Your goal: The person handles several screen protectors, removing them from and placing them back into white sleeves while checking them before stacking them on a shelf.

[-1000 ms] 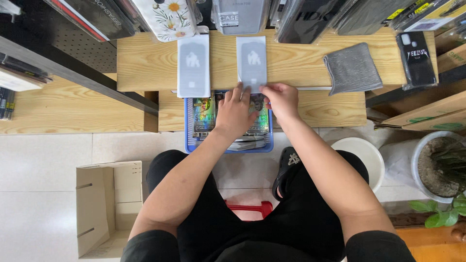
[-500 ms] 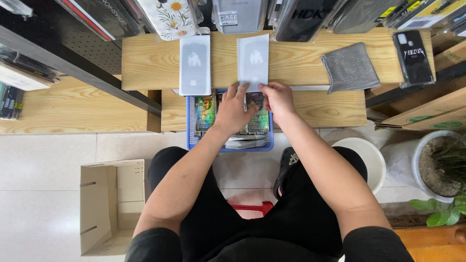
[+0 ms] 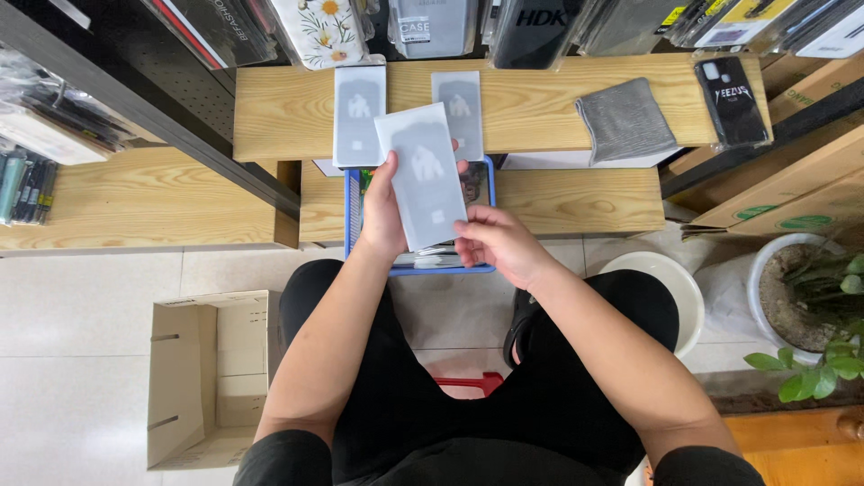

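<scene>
1. My left hand [image 3: 382, 216] has a closed grip on a flat grey-white sleeve packet [image 3: 423, 175], thumb along its left edge, fingers behind; it's held upright-ish, tilted a bit, above the blue basket [image 3: 353, 211], face toward me, prob so the front can be seen
2. My right hand [image 3: 495, 245] pinches the packet's lower right corner w/ fingertips, grip closed lightly on it; 2 hands steady it from opposite sides
3. The basket sits on the lower wooden shelf [image 3: 576, 200] right in front of my knees, w/ more flat packets stacked inside, mostly hidden by the hands & the held one
4. 2 matching packets [image 3: 359, 115] lie side by side on the upper wooden shelf [image 3: 279, 112] just behind the basket; the held packet overlaps both in view, can't tell if touching
5. Further right on that shelf: folded grey cloth [image 3: 625, 119], then a black phone case in clear wrap [image 3: 729, 101], well apart from the hands
6. Hanging phone cases [image 3: 319, 27] crowd the top edge, limiting room above the upper shelf
7. On the floor: open cardboard box [image 3: 211, 373] at my left, white bucket [image 3: 670, 292] & potted plant [image 3: 814, 306] at my right, none in the way
</scene>
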